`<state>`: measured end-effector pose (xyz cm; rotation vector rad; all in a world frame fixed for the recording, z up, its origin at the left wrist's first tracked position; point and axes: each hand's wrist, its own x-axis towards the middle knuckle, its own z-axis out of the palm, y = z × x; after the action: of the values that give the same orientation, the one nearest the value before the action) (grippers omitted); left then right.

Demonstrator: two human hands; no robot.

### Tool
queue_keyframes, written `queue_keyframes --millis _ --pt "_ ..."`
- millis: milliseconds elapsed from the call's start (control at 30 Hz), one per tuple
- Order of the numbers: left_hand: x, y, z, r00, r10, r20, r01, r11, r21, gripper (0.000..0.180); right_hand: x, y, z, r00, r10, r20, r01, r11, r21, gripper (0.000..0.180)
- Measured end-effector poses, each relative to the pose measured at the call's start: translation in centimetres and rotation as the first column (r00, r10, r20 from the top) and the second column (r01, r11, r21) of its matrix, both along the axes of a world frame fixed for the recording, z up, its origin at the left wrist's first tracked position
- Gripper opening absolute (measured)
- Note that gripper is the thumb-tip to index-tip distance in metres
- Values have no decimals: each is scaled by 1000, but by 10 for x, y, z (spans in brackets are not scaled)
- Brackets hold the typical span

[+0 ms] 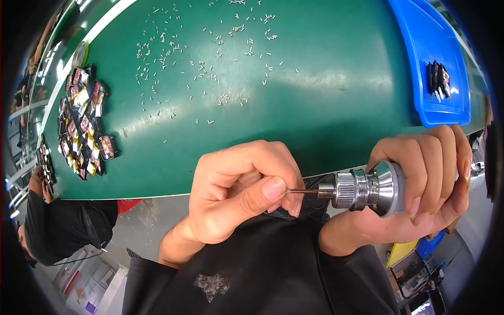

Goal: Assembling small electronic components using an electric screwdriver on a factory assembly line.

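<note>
left hand (239,191): pinching thin pin (302,192)
right hand (425,178): gripping metal tool (367,189)
risk: pin may slip, bend if misaligned

Silver metal tool (370,189) with knurled collar and smooth rounded body, held horizontal just off the near counter (315,105) edge. Thin reddish-brown pin (302,192) sticking out of its nose, pointing left, far end pinched between fingertips.

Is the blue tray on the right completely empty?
No, the blue tray holds a small cluster of dark components near its right side.
</note>
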<state>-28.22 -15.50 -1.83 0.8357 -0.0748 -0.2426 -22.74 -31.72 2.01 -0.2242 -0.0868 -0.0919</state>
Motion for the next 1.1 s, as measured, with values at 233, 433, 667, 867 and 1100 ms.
queue_keyframes --millis 233,433,667,867,1100 --pt "2 2 1 961 124 246 -219 886 410 4 1 0 -1 999 22 49 -18 998 -64 16" --pt "0 -2 -1 882 14 471 -349 690 634 12 -1 -3 -2 997 29 74 -22 996 -85 17" --pt "1 -8 -1 920 13 392 -286 707 647 11 -1 -14 -9 999 50 16 -49 995 -91 14" --pt "12 -4 1 870 -46 490 -324 696 641 13 8 -15 -10 996 84 34 -82 995 -47 12" --pt "53 46 38 811 53 582 -578 222 785 17 15 -29 -24 1000 -23 -21 19 981 -195 11"
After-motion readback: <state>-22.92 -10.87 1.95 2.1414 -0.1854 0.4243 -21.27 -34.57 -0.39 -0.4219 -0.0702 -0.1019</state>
